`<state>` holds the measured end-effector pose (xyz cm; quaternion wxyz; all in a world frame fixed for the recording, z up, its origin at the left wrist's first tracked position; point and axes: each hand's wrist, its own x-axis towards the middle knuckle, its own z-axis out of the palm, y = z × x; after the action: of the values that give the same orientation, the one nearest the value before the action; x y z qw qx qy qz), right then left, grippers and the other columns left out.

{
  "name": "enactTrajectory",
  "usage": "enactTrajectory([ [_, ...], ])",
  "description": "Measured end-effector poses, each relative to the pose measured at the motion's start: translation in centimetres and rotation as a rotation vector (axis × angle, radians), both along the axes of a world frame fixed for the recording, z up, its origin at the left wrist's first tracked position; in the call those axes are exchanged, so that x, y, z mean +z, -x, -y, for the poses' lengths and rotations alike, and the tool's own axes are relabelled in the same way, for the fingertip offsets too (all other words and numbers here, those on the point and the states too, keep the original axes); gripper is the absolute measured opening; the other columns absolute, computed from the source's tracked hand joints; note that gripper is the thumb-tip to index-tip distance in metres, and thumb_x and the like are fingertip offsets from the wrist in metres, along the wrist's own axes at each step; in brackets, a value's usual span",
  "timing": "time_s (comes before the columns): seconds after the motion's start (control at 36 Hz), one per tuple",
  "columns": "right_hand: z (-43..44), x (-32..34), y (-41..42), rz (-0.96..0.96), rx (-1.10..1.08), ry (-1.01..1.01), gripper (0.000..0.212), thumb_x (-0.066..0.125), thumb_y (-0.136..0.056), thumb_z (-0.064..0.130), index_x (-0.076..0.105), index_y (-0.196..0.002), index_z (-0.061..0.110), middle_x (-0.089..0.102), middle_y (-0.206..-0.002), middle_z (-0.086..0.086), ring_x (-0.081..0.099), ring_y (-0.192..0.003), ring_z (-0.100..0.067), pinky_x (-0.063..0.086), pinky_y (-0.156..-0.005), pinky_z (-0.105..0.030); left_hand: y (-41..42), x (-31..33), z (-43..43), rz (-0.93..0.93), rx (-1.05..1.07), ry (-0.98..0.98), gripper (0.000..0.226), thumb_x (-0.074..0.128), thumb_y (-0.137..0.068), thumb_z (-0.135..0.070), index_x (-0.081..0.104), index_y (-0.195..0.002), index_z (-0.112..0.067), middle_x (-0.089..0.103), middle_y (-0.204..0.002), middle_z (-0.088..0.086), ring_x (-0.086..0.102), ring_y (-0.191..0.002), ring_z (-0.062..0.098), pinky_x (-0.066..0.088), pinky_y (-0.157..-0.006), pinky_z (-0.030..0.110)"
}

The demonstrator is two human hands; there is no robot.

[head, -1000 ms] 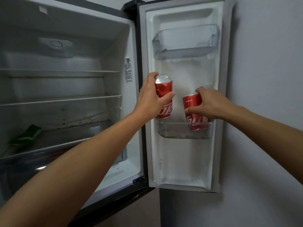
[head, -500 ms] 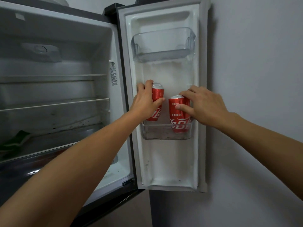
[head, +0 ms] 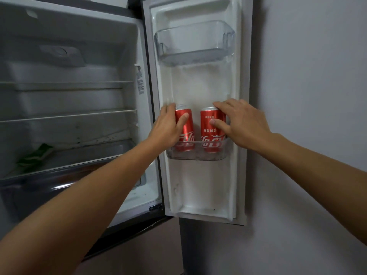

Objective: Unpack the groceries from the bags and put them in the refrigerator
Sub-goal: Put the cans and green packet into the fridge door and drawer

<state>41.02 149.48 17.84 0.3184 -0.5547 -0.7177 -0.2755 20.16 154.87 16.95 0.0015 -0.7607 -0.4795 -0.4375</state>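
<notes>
Two hand grips around two cans (head: 185,130)

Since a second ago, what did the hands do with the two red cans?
Both red soda cans went down into the lower clear plastic door bin. The left hand lowered the left red can from above the bin, and the right hand set the right red can upright beside it. Both hands still grip their cans. The upper clear door bin and green packet stayed put.

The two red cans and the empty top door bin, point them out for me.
Left can (head: 186,133), head view, on its red side.
Right can (head: 208,126), head view, on its red side.
Top door bin (head: 193,43), head view, on its clear front wall.
</notes>
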Motion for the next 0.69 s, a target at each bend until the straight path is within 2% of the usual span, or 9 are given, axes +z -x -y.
enactTrajectory([
  [0.14,0.6,-1.5,-0.2,-0.048,0.047,0.018,0.072,0.049,-0.091,0.061,0.028,-0.151,0.025,0.045,-0.142,-0.001,0.048,-0.124,-0.024,0.048,-0.09,-0.045,1.3,-1.2,1.6,-0.028,0.027,-0.106,0.055,0.04,-0.1,-0.049,0.031,-0.145,-0.018,0.04,-0.139,0.01,0.052,-0.117,0.028,0.047,-0.095,0.043],
  [0.28,1.5,-1.8,0.1,-0.09,0.054,0.057,0.081,0.056,-0.089,0.058,0.019,-0.153,0.026,0.038,-0.147,-0.002,0.047,-0.127,-0.025,0.048,-0.093,-0.046,1.9,-1.5,3.8,-0.042,0.05,-0.111,0.054,0.045,-0.101,-0.041,0.027,-0.148,-0.021,0.037,-0.142,0.009,0.053,-0.118,0.026,0.037,-0.09,0.032],
  [0.39,2.7,-1.9,0.6,-0.123,0.034,0.076,0.082,0.061,-0.088,0.054,0.02,-0.153,0.026,0.035,-0.149,-0.004,0.048,-0.127,-0.028,0.047,-0.093,-0.047,2.8,-1.3,5.8,-0.049,0.091,-0.084,0.058,0.046,-0.1,-0.039,0.024,-0.15,-0.019,0.034,-0.146,0.009,0.048,-0.124,0.028,0.04,-0.099,0.041],
  [0.5,4.4,-2.0,1.5,-0.15,0.002,0.017,0.074,0.061,-0.088,0.051,0.028,-0.15,0.025,0.036,-0.148,-0.006,0.047,-0.127,-0.029,0.05,-0.091,-0.049,4.5,-2.0,7.7,-0.034,0.141,-0.065,0.055,0.046,-0.1,-0.04,0.03,-0.147,-0.018,0.036,-0.144,0.007,0.055,-0.114,0.026,0.043,-0.091,0.039],
  [0.58,6.1,-2.2,3.3,-0.1,0.075,-0.07,0.058,0.059,-0.091,0.043,0.042,-0.141,0.021,0.045,-0.139,-0.005,0.05,-0.121,-0.025,0.048,-0.085,-0.043,6.5,-3.3,9.7,-0.104,0.223,-0.055,0.045,0.048,-0.099,-0.036,0.042,-0.139,-0.016,0.045,-0.135,0.006,0.055,-0.109,0.023,0.041,-0.083,0.032],
  [0.69,8.1,-3.1,7.6,-0.015,0.207,-0.033,0.039,0.056,-0.093,0.042,0.058,-0.124,0.02,0.062,-0.118,-0.002,0.059,-0.103,-0.021,0.045,-0.08,-0.034,10.4,-6.6,13.2,-0.2,0.304,0.046,0.021,0.051,-0.097,-0.032,0.061,-0.111,-0.02,0.065,-0.107,0.002,0.06,-0.089,0.02,0.045,-0.072,0.033],
])
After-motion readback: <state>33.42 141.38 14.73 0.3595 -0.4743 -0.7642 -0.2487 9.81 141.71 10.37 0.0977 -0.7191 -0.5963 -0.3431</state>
